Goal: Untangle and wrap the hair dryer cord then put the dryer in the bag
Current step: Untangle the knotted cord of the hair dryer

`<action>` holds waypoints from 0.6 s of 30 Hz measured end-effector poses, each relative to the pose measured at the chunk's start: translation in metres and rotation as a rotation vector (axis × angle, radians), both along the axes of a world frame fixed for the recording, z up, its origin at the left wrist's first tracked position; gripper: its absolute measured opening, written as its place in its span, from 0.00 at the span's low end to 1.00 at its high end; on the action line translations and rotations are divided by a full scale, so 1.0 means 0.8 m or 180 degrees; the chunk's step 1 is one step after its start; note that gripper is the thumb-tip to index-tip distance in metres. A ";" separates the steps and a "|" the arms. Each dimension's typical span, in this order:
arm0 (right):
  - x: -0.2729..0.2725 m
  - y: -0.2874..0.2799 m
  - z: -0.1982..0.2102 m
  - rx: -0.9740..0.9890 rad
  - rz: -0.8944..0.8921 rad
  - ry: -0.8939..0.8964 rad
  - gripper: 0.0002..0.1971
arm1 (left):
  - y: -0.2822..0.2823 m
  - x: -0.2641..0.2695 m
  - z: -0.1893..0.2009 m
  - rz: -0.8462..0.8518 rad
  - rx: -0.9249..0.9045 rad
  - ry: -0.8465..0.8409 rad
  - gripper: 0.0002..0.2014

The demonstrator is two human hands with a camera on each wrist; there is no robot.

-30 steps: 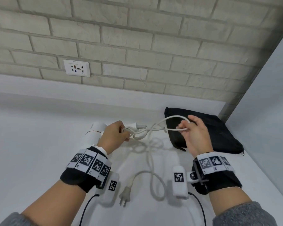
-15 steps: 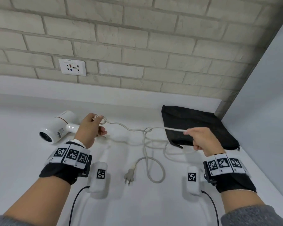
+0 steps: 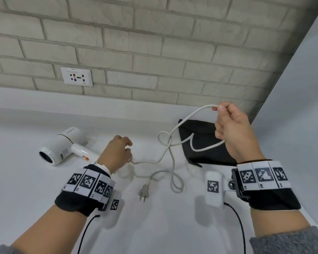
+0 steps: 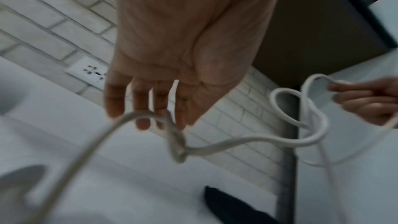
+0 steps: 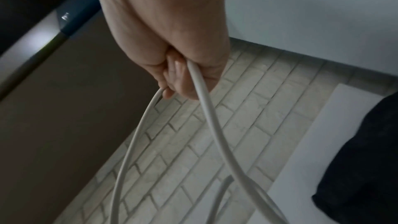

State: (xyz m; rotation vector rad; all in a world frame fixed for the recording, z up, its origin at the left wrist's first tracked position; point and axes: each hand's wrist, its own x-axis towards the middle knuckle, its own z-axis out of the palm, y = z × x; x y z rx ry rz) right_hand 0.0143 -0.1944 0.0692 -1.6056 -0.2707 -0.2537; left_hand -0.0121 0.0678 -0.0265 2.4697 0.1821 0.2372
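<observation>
The white hair dryer (image 3: 62, 145) lies on its side on the white counter (image 3: 17, 189), at the left. Its white cord (image 3: 171, 162) runs from the handle under my left hand (image 3: 126, 153), whose fingertips (image 4: 142, 122) hold it low over the counter. The cord rises through a loose knot (image 3: 164, 139) to my right hand (image 3: 218, 110), which is raised over the black bag (image 3: 200, 143) and grips a doubled loop of cord (image 5: 206, 117). The plug (image 3: 144, 191) lies on the counter between my wrists. A small tight twist (image 4: 177, 147) hangs below my left fingers.
A brick wall (image 3: 154, 43) with a white socket (image 3: 76, 76) stands behind the counter. A plain white side wall (image 3: 301, 107) closes in the right side just past the bag. Black cables trail from both wrist cameras.
My hands pulled apart and the cord bundle opened out. The dryer now lies on the counter, my left hand has slid right along the cord, and my right hand has lifted its loop.
</observation>
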 end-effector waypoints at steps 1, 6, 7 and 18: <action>-0.002 0.006 0.005 0.0049 0.0062 0.0001 0.13 | -0.016 -0.004 0.012 -0.0198 -0.0058 -0.0265 0.12; -0.012 0.032 0.022 0.0316 0.0374 0.0074 0.12 | -0.078 -0.022 0.055 -0.1273 -0.1401 -0.0090 0.21; -0.012 0.033 0.025 0.0390 0.0343 0.0033 0.12 | -0.083 -0.023 0.061 -0.1420 -0.1921 0.0085 0.22; 0.022 -0.025 0.015 0.2221 -0.0989 0.0225 0.14 | -0.040 -0.022 0.062 -0.1793 -0.1488 0.0178 0.09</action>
